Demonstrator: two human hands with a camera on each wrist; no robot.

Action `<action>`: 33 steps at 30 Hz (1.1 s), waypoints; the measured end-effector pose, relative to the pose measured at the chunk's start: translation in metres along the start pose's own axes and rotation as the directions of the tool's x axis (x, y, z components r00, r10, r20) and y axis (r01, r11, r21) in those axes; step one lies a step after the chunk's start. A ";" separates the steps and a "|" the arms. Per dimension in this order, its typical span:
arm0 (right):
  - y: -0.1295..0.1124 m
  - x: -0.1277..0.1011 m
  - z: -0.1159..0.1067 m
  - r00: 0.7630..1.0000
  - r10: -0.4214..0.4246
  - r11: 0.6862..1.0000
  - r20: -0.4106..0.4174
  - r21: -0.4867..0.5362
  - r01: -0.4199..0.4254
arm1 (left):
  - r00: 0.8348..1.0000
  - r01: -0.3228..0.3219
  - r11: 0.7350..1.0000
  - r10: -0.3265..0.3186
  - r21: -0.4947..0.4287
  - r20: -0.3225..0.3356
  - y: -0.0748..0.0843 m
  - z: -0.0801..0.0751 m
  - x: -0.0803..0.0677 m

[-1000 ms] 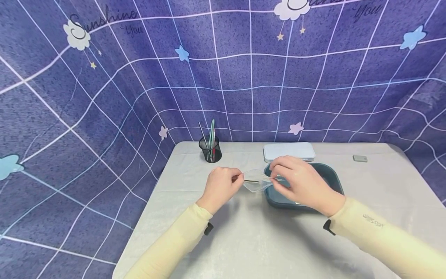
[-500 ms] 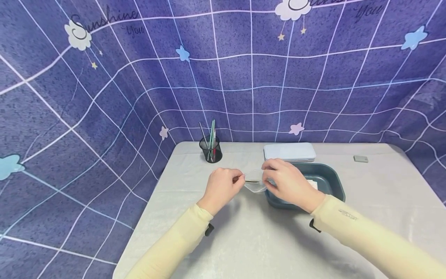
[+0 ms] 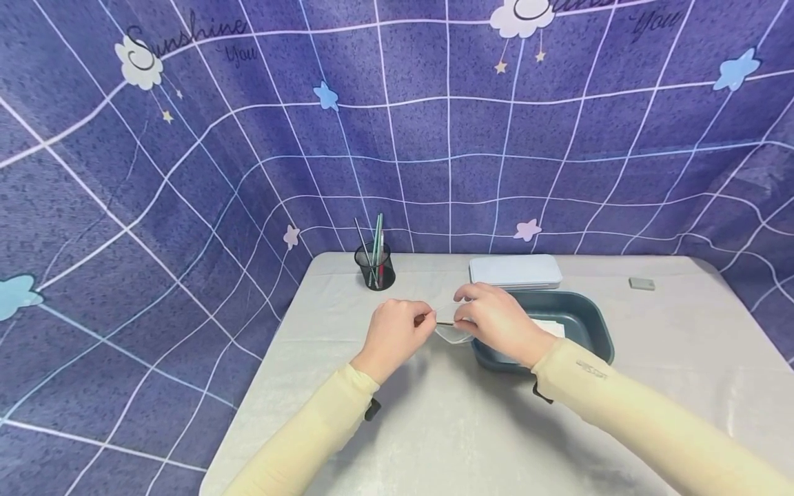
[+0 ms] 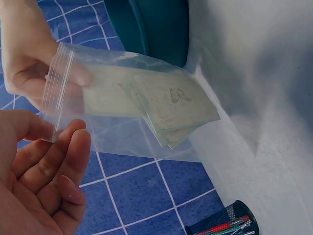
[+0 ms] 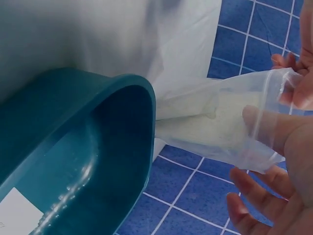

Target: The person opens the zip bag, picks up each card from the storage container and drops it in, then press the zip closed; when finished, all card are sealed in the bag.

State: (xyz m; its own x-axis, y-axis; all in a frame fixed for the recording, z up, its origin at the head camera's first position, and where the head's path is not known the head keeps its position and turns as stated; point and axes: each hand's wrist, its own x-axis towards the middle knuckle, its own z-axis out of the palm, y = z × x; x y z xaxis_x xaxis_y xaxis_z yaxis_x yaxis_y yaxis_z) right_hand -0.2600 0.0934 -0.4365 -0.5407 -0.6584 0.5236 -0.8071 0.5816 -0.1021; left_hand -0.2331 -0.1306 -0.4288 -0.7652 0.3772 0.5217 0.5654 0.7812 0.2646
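A clear zip bag (image 3: 451, 333) with pale green cards (image 4: 171, 105) inside hangs between both hands, just left of a teal tub (image 3: 579, 311). My left hand (image 3: 424, 319) pinches the bag's zip edge at its left end; the other fingers (image 4: 58, 169) lie loosely curled. My right hand (image 3: 462, 315) pinches the same zip strip close beside the left hand, with its thumb (image 5: 274, 129) pressed on the plastic. In the right wrist view the bag (image 5: 215, 125) hangs next to the tub's rim (image 5: 146, 103).
A white slip (image 3: 549, 326) lies in the tub. A light blue flat case (image 3: 515, 270) sits behind it, a black mesh pen cup (image 3: 375, 266) at the back left, and a small grey block (image 3: 642, 283) at the back right. A blue grid cloth surrounds the table.
My right hand has slid left along the bag's top edge, from over the tub to close beside the left hand. The left hand has stayed put.
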 end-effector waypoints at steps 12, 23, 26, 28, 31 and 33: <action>-0.003 0.007 0.007 1.000 0.012 0.997 0.022 -0.078 -0.010 | 1.000 -0.017 1.000 0.017 0.012 -0.026 0.001 0.000 0.000; -0.004 0.006 0.009 0.999 0.023 0.996 0.037 -0.086 -0.020 | 1.000 -0.010 1.000 0.010 0.000 -0.015 0.001 -0.002 0.000; -0.004 0.005 0.008 0.999 0.016 0.998 0.030 -0.068 -0.014 | 1.000 -0.006 1.000 0.006 0.001 -0.022 0.000 -0.002 0.000; -0.004 0.004 0.006 1.000 0.009 0.998 0.027 -0.059 -0.007 | 1.000 -0.002 1.000 0.002 0.004 -0.022 -0.001 -0.002 0.000; -0.003 0.000 0.002 1.000 -0.013 0.999 0.011 -0.041 0.014 | 1.000 0.004 1.000 -0.004 0.012 -0.017 -0.003 -0.002 0.000; -0.002 -0.002 -0.001 0.999 -0.032 0.999 -0.010 -0.034 0.032 | 1.000 0.003 1.000 -0.003 0.014 -0.015 -0.004 -0.002 0.000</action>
State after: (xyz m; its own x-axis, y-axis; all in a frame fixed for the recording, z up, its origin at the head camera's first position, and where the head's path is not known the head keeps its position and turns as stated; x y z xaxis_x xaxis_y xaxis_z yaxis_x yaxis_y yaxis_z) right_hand -0.2567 0.0940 -0.4368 -0.5120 -0.6720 0.5351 -0.8154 0.5761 -0.0567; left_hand -0.2345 -0.1344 -0.4286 -0.7621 0.3675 0.5330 0.5588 0.7892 0.2547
